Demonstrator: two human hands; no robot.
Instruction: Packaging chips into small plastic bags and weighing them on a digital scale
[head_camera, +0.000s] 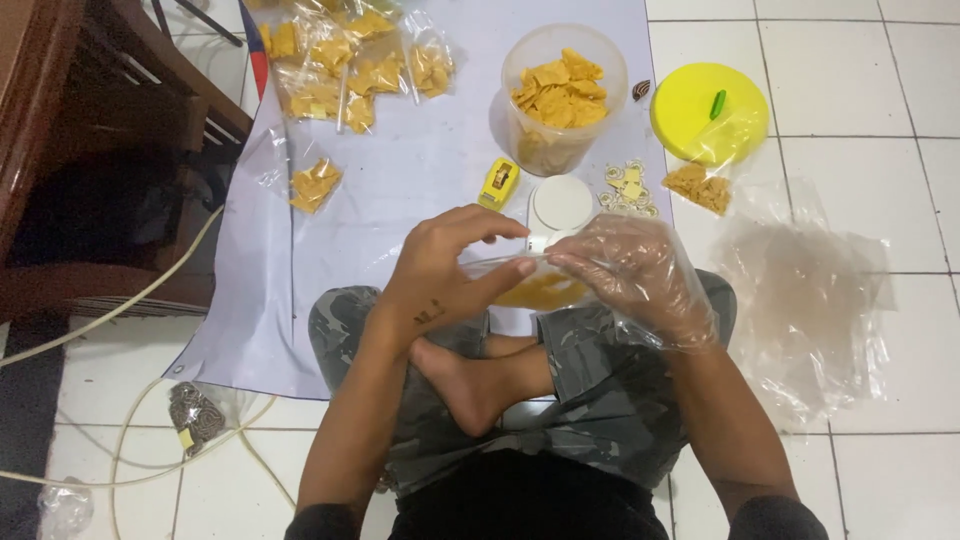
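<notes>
My left hand (450, 268) is bare and pinches the top edge of a small clear plastic bag (545, 288) filled with yellow chips. My right hand (632, 275), inside a loose clear plastic glove, grips the same bag's top from the right. The bag hangs just above my crossed legs. Straight ahead stands a clear round tub of yellow chips (562, 95). A small white scale (558, 205) sits between the tub and my hands.
Several filled chip bags (345, 65) lie at the far left of the pale sheet (420, 170). A yellow lid (708, 110), one filled bag (700, 186), empty clear bags (810, 310), a yellow tape dispenser (498, 183), white cables (130, 300) and dark wooden furniture (90, 130) surround me.
</notes>
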